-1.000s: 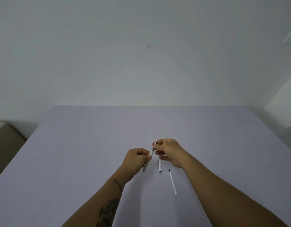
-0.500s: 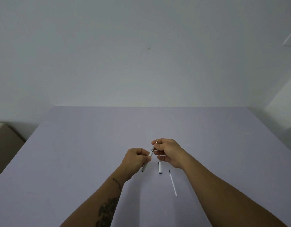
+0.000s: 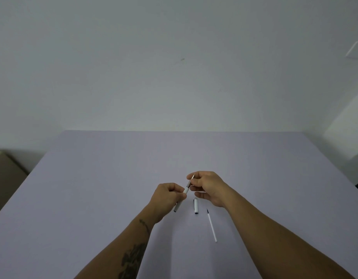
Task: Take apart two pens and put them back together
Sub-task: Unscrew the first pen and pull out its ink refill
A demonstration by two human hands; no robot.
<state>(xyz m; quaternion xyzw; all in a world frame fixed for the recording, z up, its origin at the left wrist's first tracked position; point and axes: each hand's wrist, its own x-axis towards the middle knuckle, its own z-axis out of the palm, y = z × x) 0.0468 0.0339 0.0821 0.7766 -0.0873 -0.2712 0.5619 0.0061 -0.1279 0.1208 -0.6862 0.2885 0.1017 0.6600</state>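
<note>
A white pen barrel [image 3: 185,191] runs diagonally between my hands, above the lavender table [image 3: 93,188]. My left hand [image 3: 167,196] is shut around its lower part, and the barrel's dark end sticks out below the fist. My right hand [image 3: 207,185] pinches the grey tip section at the barrel's upper end with thumb and forefinger. On the table just under my right hand lies a white pen cap [image 3: 196,206]. A thin white refill [image 3: 212,225] with a dark point lies to the right of the cap.
The table's far edge meets a plain white wall. A beige box [image 3: 7,174] stands off the table's left side. A white block [image 3: 347,137] rises beyond the right edge.
Both hands have stayed in place on the pen. My right fingers have shifted slightly on the tip section, and the grey part shows a little more. Cap and refill have not moved.
</note>
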